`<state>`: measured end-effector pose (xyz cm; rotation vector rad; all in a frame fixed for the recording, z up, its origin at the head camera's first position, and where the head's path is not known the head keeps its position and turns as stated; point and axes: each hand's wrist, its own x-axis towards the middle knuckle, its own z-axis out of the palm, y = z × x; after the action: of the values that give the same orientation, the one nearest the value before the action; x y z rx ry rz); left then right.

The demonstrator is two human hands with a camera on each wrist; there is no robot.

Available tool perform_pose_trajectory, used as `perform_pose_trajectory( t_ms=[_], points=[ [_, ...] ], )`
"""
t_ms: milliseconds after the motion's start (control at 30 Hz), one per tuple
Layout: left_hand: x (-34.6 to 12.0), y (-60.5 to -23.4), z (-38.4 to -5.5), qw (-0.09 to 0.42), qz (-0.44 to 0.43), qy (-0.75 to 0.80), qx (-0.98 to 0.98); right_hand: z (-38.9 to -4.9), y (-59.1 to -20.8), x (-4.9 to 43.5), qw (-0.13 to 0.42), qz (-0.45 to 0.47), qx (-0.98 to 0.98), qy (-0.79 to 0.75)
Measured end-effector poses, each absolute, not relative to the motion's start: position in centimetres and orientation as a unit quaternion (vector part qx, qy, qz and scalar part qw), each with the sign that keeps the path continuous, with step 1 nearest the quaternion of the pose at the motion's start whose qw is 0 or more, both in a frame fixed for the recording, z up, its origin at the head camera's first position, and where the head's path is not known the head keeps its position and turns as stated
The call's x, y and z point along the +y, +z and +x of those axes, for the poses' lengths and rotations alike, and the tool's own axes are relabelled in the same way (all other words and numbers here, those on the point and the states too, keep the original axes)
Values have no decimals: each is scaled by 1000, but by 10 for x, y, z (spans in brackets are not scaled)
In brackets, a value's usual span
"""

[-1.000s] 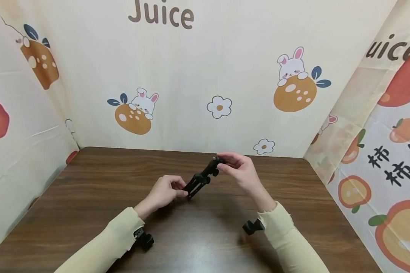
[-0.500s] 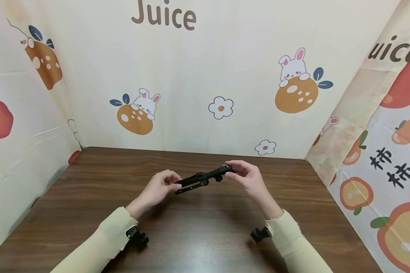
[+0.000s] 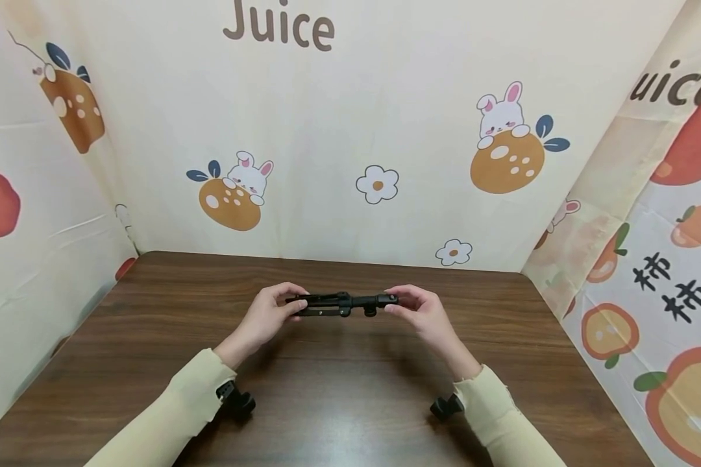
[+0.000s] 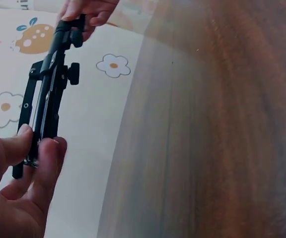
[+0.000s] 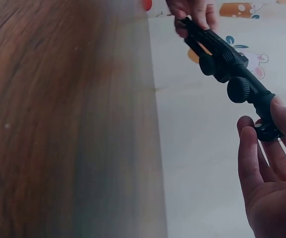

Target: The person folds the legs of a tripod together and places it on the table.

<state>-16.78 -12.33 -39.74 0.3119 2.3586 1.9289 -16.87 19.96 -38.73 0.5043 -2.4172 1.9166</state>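
Note:
Between both hands a small black tripod [image 3: 346, 304] with folded legs is held roughly level above the table. My left hand [image 3: 264, 319] pinches the leg end between thumb and fingers. At the other end, my right hand [image 3: 429, 319] grips the head of the tripod. In the left wrist view the legs of the tripod [image 4: 44, 99] lie close together, and knobs stick out from one side. The right wrist view shows round knobs on the tripod [image 5: 222, 62] up close. The fingers partly cover both of its ends.
The brown wooden table [image 3: 339, 402] spreads under the hands. A printed cloth backdrop [image 3: 309, 117] stands along its far edge, with more printed cloth at the left and right sides. Black camera mounts [image 3: 238, 401] sit on both wrists.
The tripod has turned from a steep slant to nearly level. Its right end has come down and its left end has risen, with both hands keeping hold. The hands have moved slightly apart.

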Motion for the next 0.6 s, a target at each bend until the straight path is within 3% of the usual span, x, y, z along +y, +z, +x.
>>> perform_pose_trajectory(
  t_ms=[600],
  points=[
    [-126,-415,-203,45,85,588,803,-193,-415,208,3,74,-849,523]
  ],
)
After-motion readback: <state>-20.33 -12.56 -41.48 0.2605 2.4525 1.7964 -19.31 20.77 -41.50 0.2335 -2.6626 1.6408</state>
